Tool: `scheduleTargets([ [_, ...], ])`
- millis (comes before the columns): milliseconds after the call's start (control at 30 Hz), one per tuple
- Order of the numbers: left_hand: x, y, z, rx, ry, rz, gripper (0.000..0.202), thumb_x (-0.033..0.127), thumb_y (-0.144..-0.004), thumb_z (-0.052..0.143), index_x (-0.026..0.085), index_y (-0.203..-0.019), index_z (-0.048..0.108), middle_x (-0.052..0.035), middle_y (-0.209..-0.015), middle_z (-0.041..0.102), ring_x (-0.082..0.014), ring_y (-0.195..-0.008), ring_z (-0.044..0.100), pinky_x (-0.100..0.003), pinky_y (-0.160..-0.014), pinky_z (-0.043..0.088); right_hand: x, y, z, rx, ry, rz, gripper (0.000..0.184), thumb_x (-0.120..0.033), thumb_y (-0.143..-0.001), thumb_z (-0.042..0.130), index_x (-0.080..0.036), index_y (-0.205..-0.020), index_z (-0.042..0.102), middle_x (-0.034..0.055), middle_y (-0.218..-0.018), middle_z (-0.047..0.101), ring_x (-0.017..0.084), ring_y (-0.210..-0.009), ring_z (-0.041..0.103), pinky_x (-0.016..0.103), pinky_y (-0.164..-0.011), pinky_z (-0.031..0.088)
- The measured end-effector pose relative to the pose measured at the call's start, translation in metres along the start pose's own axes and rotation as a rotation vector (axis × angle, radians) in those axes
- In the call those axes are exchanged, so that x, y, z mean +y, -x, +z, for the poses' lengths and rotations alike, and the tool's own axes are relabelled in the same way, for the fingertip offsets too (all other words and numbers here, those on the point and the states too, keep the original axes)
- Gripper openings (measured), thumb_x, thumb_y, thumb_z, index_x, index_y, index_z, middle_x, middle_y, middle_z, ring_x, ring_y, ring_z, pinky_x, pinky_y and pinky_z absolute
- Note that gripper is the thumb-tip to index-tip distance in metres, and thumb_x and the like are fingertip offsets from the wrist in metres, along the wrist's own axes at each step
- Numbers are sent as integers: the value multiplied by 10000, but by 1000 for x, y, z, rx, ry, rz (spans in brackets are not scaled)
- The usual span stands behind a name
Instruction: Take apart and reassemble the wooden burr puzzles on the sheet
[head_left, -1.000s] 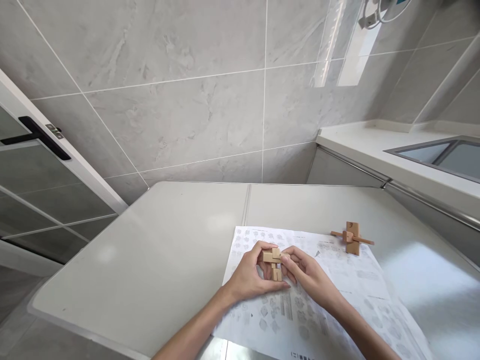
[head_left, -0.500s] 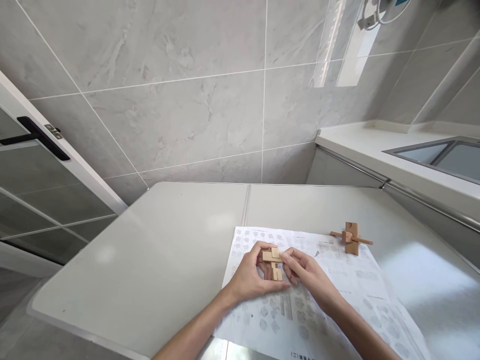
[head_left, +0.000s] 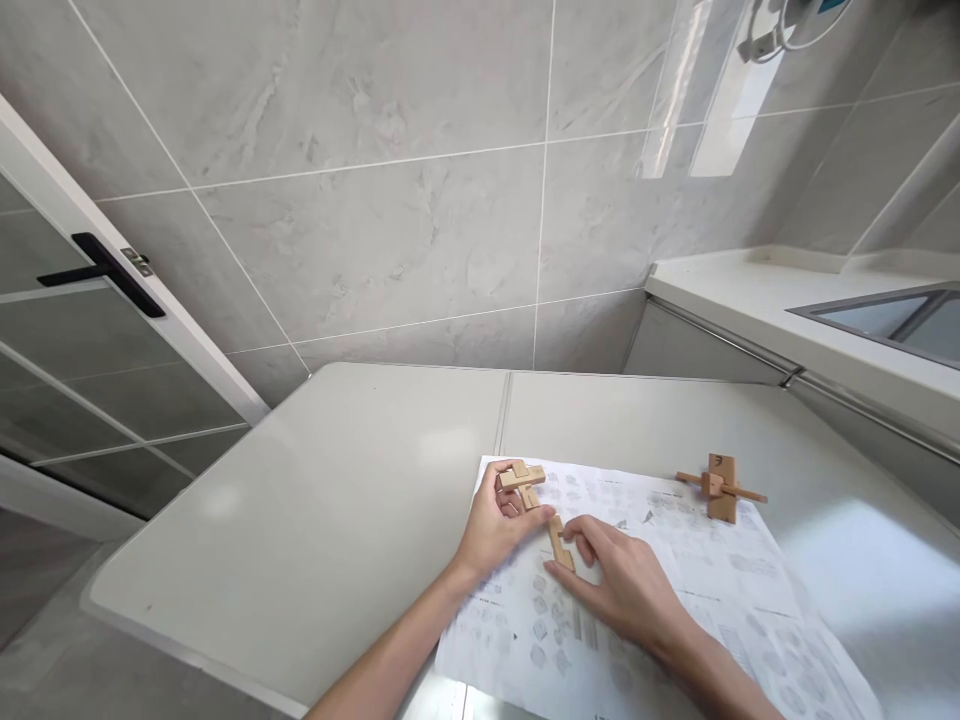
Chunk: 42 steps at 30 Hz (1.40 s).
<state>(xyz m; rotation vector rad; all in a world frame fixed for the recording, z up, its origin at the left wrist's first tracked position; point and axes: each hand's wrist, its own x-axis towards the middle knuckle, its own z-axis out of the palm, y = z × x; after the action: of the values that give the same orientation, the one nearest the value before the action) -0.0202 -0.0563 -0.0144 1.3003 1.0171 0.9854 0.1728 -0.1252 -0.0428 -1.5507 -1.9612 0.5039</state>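
My left hand (head_left: 491, 520) grips a small assembly of light wooden puzzle pieces (head_left: 520, 478), made of short blocks crossing one another. Between the thumb and fingers of my right hand (head_left: 611, 575) is a separate notched wooden puzzle piece (head_left: 560, 548), held at a slant. Its upper end comes close to my left thumb; whether they touch I cannot tell. Both hands are over a printed sheet (head_left: 675, 570) with rows of small grey drawings. The fingers' undersides hide part of the assembly.
A darker wooden cross-shaped assembly (head_left: 721, 488) rests at the sheet's upper right edge. The pale table (head_left: 322, 520) has a seam across it. A counter with a sink (head_left: 892, 310) is on the right, a glazed door (head_left: 112, 330) on the left, and a tiled wall (head_left: 360, 220) behind.
The notched piece is now apart from the assembly, in my right hand. My left hand has moved up and left with the rest, tilting it. The view has shifted slightly.
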Motion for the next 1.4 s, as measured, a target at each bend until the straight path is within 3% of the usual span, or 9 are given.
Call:
scheduleTargets([
  [133, -2, 0, 0, 15, -32, -6, 658, 366, -743, 943, 232, -1250, 545, -92, -1189, 762, -134, -783, 658, -281, -717, 518, -2, -1, -1, -55, -14, -52, 179, -429, -987, 594, -274, -906, 636, -26, -707, 610, 181, -558, 531, 298, -548, 350],
  [267, -3, -1, 0, 16, 9, 12, 663, 409, -737, 947, 234, -1239, 550, -90, -1167, 760, -165, -834, 698, -302, -751, 542, -3, -5, -11, -24, -280, 101, 285, -508, -1035, 539, -276, -1086, 696, -2, -736, 676, 189, -543, 541, 302, -530, 406],
  [400, -5, 4, 2, -32, 27, 20, 678, 417, -717, 967, 227, -1223, 557, -71, -1085, 757, -188, -884, 709, -301, -768, 538, -2, -8, -14, -33, -607, 232, 421, -620, -989, 600, -250, -1178, 669, 61, -975, 764, 169, -524, 571, 308, -521, 440],
  [500, -5, 9, 5, -124, 50, 19, 701, 396, -692, 992, 229, -1211, 550, -68, -1097, 745, -193, -910, 707, -291, -770, 538, -1, -8, -8, -57, -748, 253, 469, -644, -963, 641, -233, -1187, 663, 78, -1027, 764, 172, -563, 622, 334, -609, 509],
  [633, -5, 12, 8, -182, 161, 3, 708, 385, -694, 996, 233, -1197, 521, -62, -1093, 731, -189, -899, 715, -310, -800, 555, -4, -10, -5, -112, -816, 302, 605, -709, -919, 655, -215, -1268, 674, 47, -811, 745, 216, -593, 646, 348, -588, 528],
  [733, -5, 13, 9, -179, 132, 5, 707, 394, -689, 997, 232, -1196, 531, -50, -1070, 719, -179, -860, 705, -300, -771, 544, -11, -12, -10, -105, -869, 327, 626, -728, -877, 691, -229, -1253, 720, 88, -967, 794, 271, -778, 731, 407, -759, 610],
  [833, -4, 14, 10, -161, 32, 43, 713, 398, -674, 1003, 230, -1207, 561, -57, -1081, 717, -204, -935, 695, -303, -790, 532, -19, -13, -18, -130, -979, 328, 579, -681, -859, 745, -238, -1232, 756, 110, -1181, 794, 334, -1104, 739, 484, -1041, 563],
  [1067, -2, 15, 10, -154, 25, 34, 721, 381, -701, 988, 239, -1262, 557, -35, -1041, 700, -170, -860, 656, -281, -745, 508, -8, -9, -26, -199, -1264, 410, 471, -495, -909, 748, -225, -1295, 767, 116, -1340, 751, 343, -1350, 632, 495, -1208, 449],
  [1400, 0, 14, 8, -181, -105, 69, 746, 414, -699, 983, 240, -1296, 570, -45, -1050, 717, -193, -877, 673, -285, -731, 506, -6, -9, -28, -245, -1248, 365, 606, -594, -926, 761, -211, -1390, 694, 141, -1365, 736, 339, -1328, 653, 513, -1190, 464],
])
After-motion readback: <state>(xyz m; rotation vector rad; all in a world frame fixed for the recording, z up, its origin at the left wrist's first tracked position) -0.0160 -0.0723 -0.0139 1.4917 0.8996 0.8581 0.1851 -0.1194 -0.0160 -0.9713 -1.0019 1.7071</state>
